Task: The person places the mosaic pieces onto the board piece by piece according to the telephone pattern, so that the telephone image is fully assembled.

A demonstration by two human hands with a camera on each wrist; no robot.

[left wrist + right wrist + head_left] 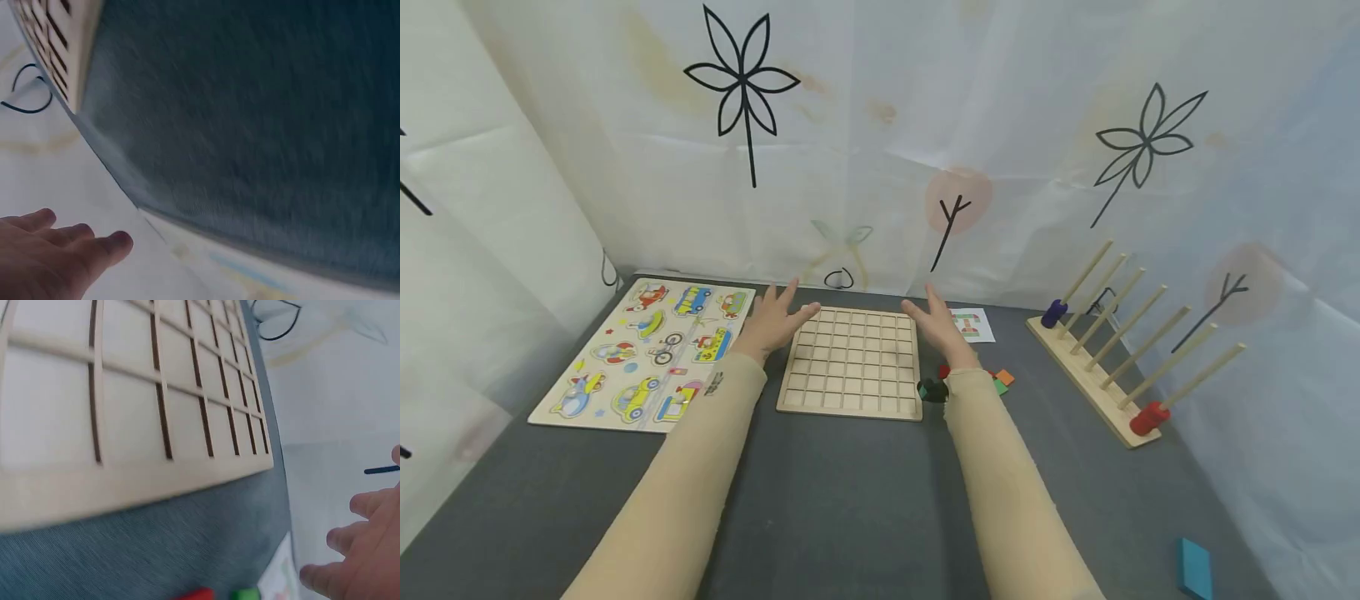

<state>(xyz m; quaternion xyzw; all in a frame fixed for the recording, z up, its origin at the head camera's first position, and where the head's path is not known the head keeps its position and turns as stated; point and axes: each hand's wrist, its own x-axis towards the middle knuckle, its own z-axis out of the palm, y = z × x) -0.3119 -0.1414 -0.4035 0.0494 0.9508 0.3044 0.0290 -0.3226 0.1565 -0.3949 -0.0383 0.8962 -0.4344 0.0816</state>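
A square wooden grid board [850, 412] lies flat on the dark table between my two hands. My left hand [772, 321] is near its upper left corner, fingers spread and holding nothing. In the left wrist view three of its fingertips [119, 244] show at the lower left, apart from the board. Near the upper right corner is my right hand [942, 327], its fingers also spread with nothing in them. The right wrist view shows the grid board [187, 478] large at the left, with the right fingertips [340, 537] off to the side of it.
A wooden vehicle puzzle [643, 358] lies at the left. Beyond the right forearm are a small printed card [973, 325] and several coloured pieces [1003, 378]. A peg stand [1093, 383] with purple and red rings stands right. A blue block [1194, 569] lies front right.
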